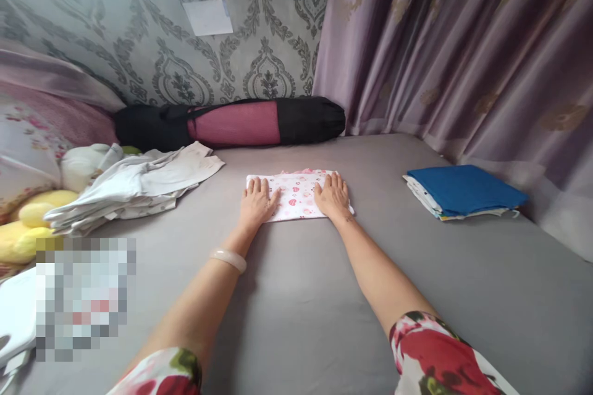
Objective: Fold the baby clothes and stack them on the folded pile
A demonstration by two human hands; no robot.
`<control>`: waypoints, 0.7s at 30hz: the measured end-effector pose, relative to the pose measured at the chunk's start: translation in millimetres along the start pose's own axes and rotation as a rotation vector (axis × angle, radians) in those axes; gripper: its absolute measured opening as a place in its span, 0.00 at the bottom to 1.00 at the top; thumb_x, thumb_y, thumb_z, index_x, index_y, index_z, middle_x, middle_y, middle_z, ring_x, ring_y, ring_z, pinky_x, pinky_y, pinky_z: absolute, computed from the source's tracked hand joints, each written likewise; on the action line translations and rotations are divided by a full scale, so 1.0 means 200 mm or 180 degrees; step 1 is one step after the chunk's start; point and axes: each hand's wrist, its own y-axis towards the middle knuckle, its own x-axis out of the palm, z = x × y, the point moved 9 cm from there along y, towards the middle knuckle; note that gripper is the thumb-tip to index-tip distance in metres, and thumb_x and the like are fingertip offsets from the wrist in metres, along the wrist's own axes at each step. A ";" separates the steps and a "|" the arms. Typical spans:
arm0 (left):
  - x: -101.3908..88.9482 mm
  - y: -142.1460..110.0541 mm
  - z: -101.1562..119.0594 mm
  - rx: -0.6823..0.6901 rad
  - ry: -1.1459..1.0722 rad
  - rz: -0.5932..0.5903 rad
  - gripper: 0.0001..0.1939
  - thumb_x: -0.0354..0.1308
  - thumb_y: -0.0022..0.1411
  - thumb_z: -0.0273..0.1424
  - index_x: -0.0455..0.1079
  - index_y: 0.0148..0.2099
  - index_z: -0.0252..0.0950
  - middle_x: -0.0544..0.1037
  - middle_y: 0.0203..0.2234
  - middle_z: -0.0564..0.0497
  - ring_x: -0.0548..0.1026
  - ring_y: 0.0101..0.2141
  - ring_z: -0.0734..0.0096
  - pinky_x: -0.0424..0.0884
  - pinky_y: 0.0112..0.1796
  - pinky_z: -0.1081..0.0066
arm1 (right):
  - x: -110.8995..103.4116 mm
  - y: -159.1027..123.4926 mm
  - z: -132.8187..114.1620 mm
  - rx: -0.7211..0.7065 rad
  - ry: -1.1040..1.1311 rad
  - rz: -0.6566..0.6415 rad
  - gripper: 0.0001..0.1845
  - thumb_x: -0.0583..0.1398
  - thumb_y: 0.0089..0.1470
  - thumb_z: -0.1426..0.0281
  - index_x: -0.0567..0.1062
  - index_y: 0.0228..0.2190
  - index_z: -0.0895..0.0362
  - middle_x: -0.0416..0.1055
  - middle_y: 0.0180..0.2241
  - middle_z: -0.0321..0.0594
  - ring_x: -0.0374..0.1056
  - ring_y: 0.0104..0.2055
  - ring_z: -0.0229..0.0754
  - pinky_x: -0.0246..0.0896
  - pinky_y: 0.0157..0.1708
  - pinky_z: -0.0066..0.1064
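A folded white cloth (296, 197) with a pink and red heart print lies flat on the grey bed sheet (296, 296), straight ahead of me. My left hand (259, 200) rests palm down on its left end, fingers stretched out. On the right end lies my right hand (332, 194), also flat with its fingers extended. Neither hand grips the fabric; both touch it from above. A pale bangle (229, 259) circles my left wrist.
At the right is a folded stack topped by blue cloth (466, 188). Pale clothes (139, 179) are piled at the left, beside yellow plush toys (34, 222). A black and maroon long bag (236, 123) lies along the wall. Purple curtains (417, 43) hang on the right.
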 end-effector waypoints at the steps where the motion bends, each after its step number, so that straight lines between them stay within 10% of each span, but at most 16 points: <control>1: 0.00 0.00 -0.01 0.0020 0.0070 -0.0065 0.33 0.39 0.69 0.49 0.57 0.65 0.31 0.57 0.66 0.33 0.53 0.66 0.47 0.54 0.61 0.52 | 0.00 0.00 0.00 -0.0035 -0.0031 -0.0037 0.33 0.45 0.66 0.61 0.57 0.63 0.72 0.48 0.68 0.58 0.42 0.70 0.55 0.35 0.67 0.44; 8: 0.01 0.01 -0.08 0.0033 -0.0038 -0.0340 0.35 0.41 0.67 0.54 0.56 0.67 0.38 0.53 0.68 0.36 0.55 0.66 0.47 0.56 0.60 0.54 | -0.01 0.00 0.06 -0.0372 -0.0044 -0.0399 0.34 0.41 0.67 0.57 0.55 0.66 0.65 0.46 0.69 0.51 0.40 0.71 0.50 0.40 0.66 0.40; 21: 0.05 0.02 -0.16 -0.0404 -0.0007 -0.0458 0.38 0.34 0.70 0.47 0.47 0.70 0.23 0.50 0.69 0.33 0.49 0.68 0.50 0.48 0.65 0.55 | 0.02 0.02 0.12 -0.0350 -0.0047 -0.0213 0.35 0.39 0.67 0.60 0.54 0.65 0.71 0.46 0.69 0.56 0.44 0.70 0.52 0.40 0.67 0.39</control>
